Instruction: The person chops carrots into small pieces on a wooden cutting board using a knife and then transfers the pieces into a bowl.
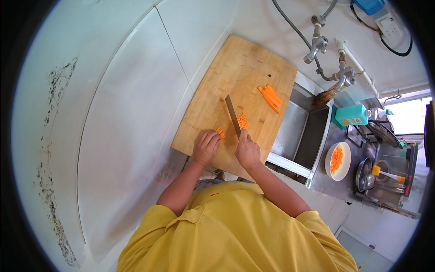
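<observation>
My right hand (248,149) grips the handle of a kitchen knife (232,114), whose broad blade points away from me over a wooden cutting board (217,88). Under the fingertips of my left hand (206,147) lies a small bunch of carrot sticks (221,133), a little left of the blade. Diced carrot (242,120) is heaped just right of the knife. Farther up the board, toward its right edge, rest several longer carrot sticks (270,98). The knife's handle is mostly hidden by my right hand.
Right of the board is a metal sink (289,125) below wall taps (316,49). On the counter beyond stand a white bowl (347,163) holding diced carrot, a turquoise bottle (351,115) and a metal pan (363,173) with utensils. A tiled wall (136,112) borders the left.
</observation>
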`<action>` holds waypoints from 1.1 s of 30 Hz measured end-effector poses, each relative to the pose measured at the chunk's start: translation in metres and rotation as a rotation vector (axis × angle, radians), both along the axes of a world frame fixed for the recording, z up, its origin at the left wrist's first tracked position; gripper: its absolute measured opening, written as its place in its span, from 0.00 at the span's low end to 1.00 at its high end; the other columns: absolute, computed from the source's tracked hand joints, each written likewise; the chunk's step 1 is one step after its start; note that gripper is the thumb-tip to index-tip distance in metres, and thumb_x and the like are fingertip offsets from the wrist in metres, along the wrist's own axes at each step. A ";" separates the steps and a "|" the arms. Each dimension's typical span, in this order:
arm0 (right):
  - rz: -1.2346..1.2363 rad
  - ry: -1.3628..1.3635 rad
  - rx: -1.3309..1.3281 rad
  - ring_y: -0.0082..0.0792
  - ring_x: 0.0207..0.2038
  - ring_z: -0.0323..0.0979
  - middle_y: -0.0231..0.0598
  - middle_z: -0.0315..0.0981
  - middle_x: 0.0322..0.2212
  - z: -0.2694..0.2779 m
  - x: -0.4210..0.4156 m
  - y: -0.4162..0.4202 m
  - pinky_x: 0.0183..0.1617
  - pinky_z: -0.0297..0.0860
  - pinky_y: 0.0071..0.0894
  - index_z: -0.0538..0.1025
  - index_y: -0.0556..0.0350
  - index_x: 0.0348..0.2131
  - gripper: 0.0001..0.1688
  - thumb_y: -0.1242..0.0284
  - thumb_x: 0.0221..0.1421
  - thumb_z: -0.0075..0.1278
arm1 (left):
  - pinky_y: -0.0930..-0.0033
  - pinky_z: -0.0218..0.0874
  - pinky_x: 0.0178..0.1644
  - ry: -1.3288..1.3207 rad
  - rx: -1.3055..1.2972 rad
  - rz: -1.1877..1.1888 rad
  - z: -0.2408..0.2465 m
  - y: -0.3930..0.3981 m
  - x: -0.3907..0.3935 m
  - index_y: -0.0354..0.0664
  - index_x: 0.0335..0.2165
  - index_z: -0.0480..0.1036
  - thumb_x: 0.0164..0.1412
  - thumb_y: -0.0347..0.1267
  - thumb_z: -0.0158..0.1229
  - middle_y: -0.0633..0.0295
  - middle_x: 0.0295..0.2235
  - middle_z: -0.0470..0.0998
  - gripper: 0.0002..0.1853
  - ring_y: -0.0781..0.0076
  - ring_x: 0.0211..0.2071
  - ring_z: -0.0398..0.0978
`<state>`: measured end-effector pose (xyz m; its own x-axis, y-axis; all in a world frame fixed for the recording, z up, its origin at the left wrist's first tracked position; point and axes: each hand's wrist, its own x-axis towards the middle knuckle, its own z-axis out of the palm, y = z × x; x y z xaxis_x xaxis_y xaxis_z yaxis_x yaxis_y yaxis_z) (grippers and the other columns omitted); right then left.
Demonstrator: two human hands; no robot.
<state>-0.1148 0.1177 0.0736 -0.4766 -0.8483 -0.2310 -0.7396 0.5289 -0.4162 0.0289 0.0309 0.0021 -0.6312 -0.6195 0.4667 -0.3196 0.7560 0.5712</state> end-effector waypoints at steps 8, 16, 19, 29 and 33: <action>0.048 -0.074 0.050 0.57 0.30 0.74 0.55 0.72 0.32 0.001 0.014 0.001 0.35 0.70 0.51 0.59 0.58 0.41 0.19 0.78 0.48 0.45 | 0.63 0.64 0.43 -0.021 -0.002 0.016 0.003 0.001 0.002 0.37 0.33 0.74 0.49 0.24 0.59 0.59 0.36 0.74 0.09 0.58 0.38 0.72; 0.115 -0.087 0.043 0.59 0.30 0.74 0.57 0.71 0.32 0.013 0.022 -0.001 0.34 0.70 0.51 0.59 0.57 0.39 0.17 0.78 0.49 0.45 | 0.61 0.65 0.42 0.002 0.001 0.028 -0.001 0.000 0.003 0.37 0.33 0.74 0.47 0.23 0.60 0.58 0.36 0.74 0.10 0.57 0.37 0.72; 0.126 -0.086 0.066 0.57 0.30 0.74 0.55 0.70 0.33 0.010 0.023 -0.002 0.35 0.71 0.49 0.59 0.57 0.40 0.20 0.78 0.46 0.47 | 0.62 0.65 0.42 -0.006 0.003 0.022 -0.001 -0.001 0.003 0.37 0.33 0.74 0.46 0.22 0.59 0.59 0.36 0.74 0.11 0.58 0.38 0.72; 0.142 -0.065 0.161 0.56 0.32 0.75 0.55 0.70 0.34 0.018 0.031 -0.011 0.35 0.72 0.48 0.58 0.58 0.40 0.21 0.79 0.46 0.48 | 0.64 0.65 0.43 -0.012 -0.017 0.020 -0.007 -0.002 0.004 0.36 0.33 0.74 0.44 0.22 0.60 0.59 0.37 0.74 0.13 0.61 0.39 0.72; 0.159 -0.042 0.196 0.54 0.31 0.76 0.56 0.70 0.34 0.015 0.032 -0.014 0.34 0.72 0.48 0.58 0.58 0.41 0.21 0.77 0.47 0.47 | 0.64 0.66 0.43 -0.002 -0.029 0.025 -0.008 -0.002 0.004 0.35 0.32 0.75 0.43 0.22 0.61 0.59 0.36 0.75 0.12 0.60 0.39 0.73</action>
<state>-0.0827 0.1041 0.0882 -0.3268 -0.8491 -0.4150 -0.8043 0.4805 -0.3495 0.0327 0.0289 -0.0055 -0.6167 -0.6213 0.4834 -0.3401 0.7641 0.5482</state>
